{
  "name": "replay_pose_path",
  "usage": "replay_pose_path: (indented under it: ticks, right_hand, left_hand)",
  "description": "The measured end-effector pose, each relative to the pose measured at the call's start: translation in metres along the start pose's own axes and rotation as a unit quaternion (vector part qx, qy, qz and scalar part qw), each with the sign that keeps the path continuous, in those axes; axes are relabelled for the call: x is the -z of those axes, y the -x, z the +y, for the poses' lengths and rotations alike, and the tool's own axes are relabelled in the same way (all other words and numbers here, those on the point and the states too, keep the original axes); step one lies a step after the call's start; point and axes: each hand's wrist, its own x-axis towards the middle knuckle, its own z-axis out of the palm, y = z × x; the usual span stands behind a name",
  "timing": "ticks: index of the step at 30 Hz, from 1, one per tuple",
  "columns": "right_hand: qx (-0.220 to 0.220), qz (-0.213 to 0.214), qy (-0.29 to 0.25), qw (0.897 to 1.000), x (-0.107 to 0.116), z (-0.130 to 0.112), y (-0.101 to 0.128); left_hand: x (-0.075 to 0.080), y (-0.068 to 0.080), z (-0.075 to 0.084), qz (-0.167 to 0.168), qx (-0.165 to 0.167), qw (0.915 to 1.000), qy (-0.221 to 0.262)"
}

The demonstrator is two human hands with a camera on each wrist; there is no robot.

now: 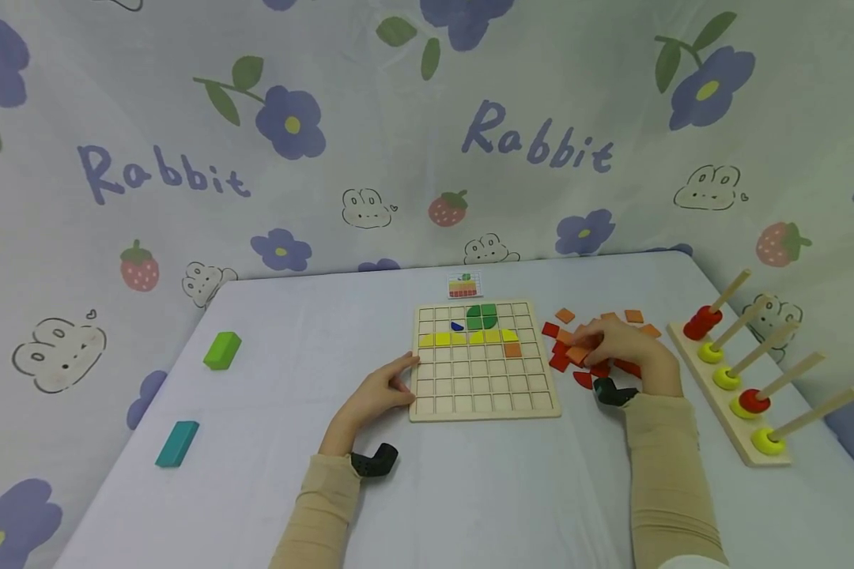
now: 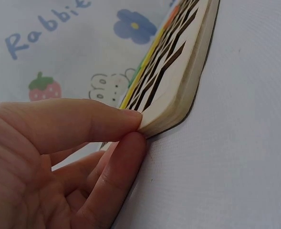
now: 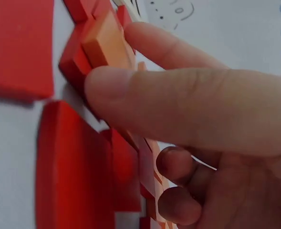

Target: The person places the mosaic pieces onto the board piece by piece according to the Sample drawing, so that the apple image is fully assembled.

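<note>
The right hand [image 1: 622, 348] is pinching an orange tile [image 3: 107, 43] between thumb and forefinger in the pile of red and orange tiles [image 1: 598, 348] lying on the desk [image 1: 292, 379] just right of the grid board [image 1: 480, 359], while the left hand [image 1: 377, 391] is gripping the board's near left corner between thumb and forefinger. To do this well, the grip should be lifting that one tile clear of its neighbours while the left hand is holding the board flat. The right hand is hiding much of the pile, and the small card [image 1: 464, 285] behind the board is too tiny to read.
</note>
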Motion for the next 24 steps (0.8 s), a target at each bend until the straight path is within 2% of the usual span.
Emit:
replay_pose_path:
  ticks: [6,10,15,19,24]
  right_hand:
    - [-0.012,-0.001,0.016,1.0,-0.003,-0.002,-0.003]
    - [-0.018,0.005,-0.005,1.0,-0.004,-0.005,-0.004]
    - [0.018,0.032,-0.038,0.999,-0.013,-0.016,-0.004]
    - [0.037,0.057,-0.029,0.997,-0.028,-0.029,-0.004]
    - [0.08,0.065,-0.016,0.995,-0.049,-0.041,-0.009]
  left_hand:
    - [0.0,0.0,0.0,0.003,0.003,1.0,-0.001]
    - [0.0,-0.001,-0.001,0.002,-0.002,1.0,-0.002]
    - [-0.001,0.0,-0.002,-0.002,-0.003,1.0,-0.002]
    - [-0.001,0.0,-0.003,-0.003,-0.002,1.0,-0.007]
    - [0.0,0.001,-0.004,0.005,0.005,0.9999,-0.008]
